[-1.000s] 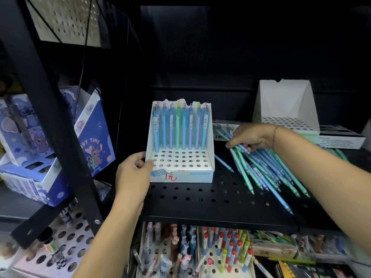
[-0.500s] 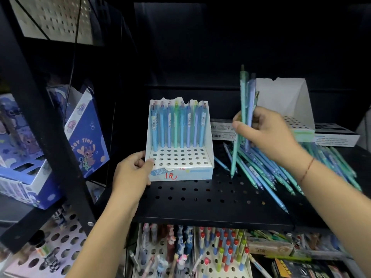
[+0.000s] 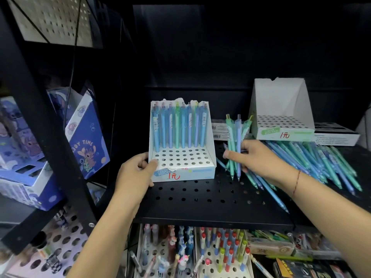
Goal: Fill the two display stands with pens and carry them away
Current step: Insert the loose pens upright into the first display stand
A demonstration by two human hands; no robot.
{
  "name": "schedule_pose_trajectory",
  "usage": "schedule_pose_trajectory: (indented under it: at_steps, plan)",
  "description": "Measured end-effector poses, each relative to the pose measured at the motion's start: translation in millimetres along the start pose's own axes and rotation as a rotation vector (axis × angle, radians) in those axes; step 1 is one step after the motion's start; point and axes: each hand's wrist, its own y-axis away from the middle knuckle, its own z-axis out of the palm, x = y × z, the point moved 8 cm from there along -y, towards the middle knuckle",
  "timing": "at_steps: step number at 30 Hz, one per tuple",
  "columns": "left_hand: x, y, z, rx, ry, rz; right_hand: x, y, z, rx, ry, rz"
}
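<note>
A white display stand (image 3: pixel 181 158) sits on the black perforated shelf (image 3: pixel 200 199), its back row holding several blue and green pens (image 3: pixel 180 127); the front holes are bare. My left hand (image 3: pixel 136 171) grips the stand's front left corner. My right hand (image 3: pixel 253 157) holds a small bundle of pens (image 3: pixel 234 141) upright, tips down, just right of the stand. A second white stand (image 3: pixel 281 115) stands at the back right with no pens in its holes. A loose pile of blue and green pens (image 3: pixel 313 163) lies on the shelf under my right forearm.
Flat white boxes (image 3: pixel 337 135) lie under and beside the second stand. A black upright post (image 3: pixel 46 125) and blue cartoon-printed boxes (image 3: pixel 84 141) are on the left. The lower shelf holds trays of coloured pens (image 3: pixel 222 251).
My right hand lifted a bundle of pens from the pile, swung it upright and brought it lower and closer to the stand. My left hand has kept its hold on the stand.
</note>
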Motion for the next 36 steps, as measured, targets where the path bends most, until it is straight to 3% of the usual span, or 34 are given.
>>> schedule_pose_trajectory:
  at_steps: [5, 8, 10, 12, 16, 19, 25, 28, 32, 36]
  plan:
    - [1.8, 1.3, 12.3, -0.120, -0.028, 0.002, -19.7, 1.2, -15.8, 0.066, -0.024, -0.070]
    - [12.0, 1.7, 1.2, -0.015, -0.025, 0.067, -42.6, 2.9, -27.8, 0.100, -0.084, -0.135]
    - [31.1, 8.3, -4.4, 0.048, -0.033, 0.195, -59.8, 4.1, -21.4, 0.012, -0.172, -0.173]
    - [46.5, 15.5, 9.2, -0.058, -0.008, 0.255, -75.2, 3.7, -3.8, -0.129, -0.239, -0.193]
    - [62.5, 27.4, 51.1, -0.428, 0.067, 0.221, -107.1, 0.6, 40.3, -0.373, -0.226, -0.278]
    - [69.4, 27.6, 58.1, -0.530, 0.191, 0.148, -121.7, -7.6, 56.1, -0.431, -0.179, -0.306]
    - [62.7, 15.3, 42.4, -0.446, 0.230, 0.062, -130.8, -24.7, 69.8, -0.454, -0.148, -0.275]
    - [58.7, 8.8, 34.5, -0.379, 0.237, 0.065, -137.2, -31.2, 70.6, -0.441, -0.262, -0.272]
    - [54.7, 4.6, 26.6, -0.276, 0.297, 0.075, -145.5, -43.6, 61.8, -0.300, -0.483, -0.263]
    - [45.3, 0.0, 9.5, -0.079, 0.334, 0.119, -152.1, -53.5, 32.4, 0.016, -0.444, -0.392]
